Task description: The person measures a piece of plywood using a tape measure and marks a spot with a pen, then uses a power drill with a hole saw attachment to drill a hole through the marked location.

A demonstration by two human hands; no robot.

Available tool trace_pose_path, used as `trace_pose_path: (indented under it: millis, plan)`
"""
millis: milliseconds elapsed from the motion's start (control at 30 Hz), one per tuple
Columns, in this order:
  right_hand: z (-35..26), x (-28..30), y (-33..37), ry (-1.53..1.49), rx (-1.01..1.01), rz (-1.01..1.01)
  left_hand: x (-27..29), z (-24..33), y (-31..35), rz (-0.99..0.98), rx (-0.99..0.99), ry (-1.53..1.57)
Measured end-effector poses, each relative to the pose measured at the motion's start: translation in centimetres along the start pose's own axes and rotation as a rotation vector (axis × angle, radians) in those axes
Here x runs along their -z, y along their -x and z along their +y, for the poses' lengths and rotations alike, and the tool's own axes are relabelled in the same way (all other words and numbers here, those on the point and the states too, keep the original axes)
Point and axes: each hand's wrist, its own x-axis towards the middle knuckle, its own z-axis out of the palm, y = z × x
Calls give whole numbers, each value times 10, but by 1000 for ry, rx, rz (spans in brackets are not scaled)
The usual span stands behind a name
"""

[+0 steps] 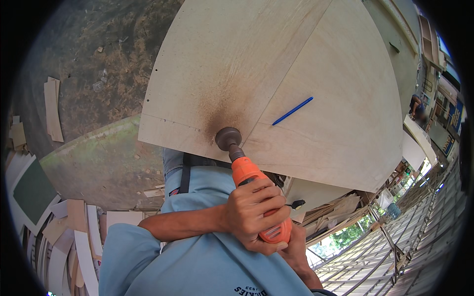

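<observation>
An orange power drill (248,170) slants across my front. My left hand (256,214) wraps over its body, fingers closed around the casing. Behind and below the drill's rear end is my right hand (296,246), closed at the handle; most of its fingers are hidden. A dark round hole saw (228,138) on the drill's chuck meets the pale plywood panel (340,143) near its near edge. Brown sawdust (222,111) fans out over the wood beyond the cutter. To the right, a blue pen (293,111) lies on the panel, beside a long straight line.
Wood offcuts (74,246) are piled at lower left, and a curved strip (53,108) lies on the stained floor (113,54). Stacked boards (333,212) sit beneath the panel at right. Another person (417,107) is bent over in the far right background.
</observation>
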Motion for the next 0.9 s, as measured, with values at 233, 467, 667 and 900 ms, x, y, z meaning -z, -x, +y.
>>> trace_pose_path:
  millis: [233, 467, 667, 900]
  plan:
    - [-4, -2, 1, -14, -32, 3, 2, 0, 1, -3, -4, 4]
    - [-6, -2, 0, 8, -26, 2, 4, 0, 2, -4, -3, 5]
    - [-10, 0, -1, 11, -27, -4, 4, -1, 2, -1, 0, 6]
    - [-8, 0, -1, 13, -16, 0, 4, 0, 1, -4, 4, 15]
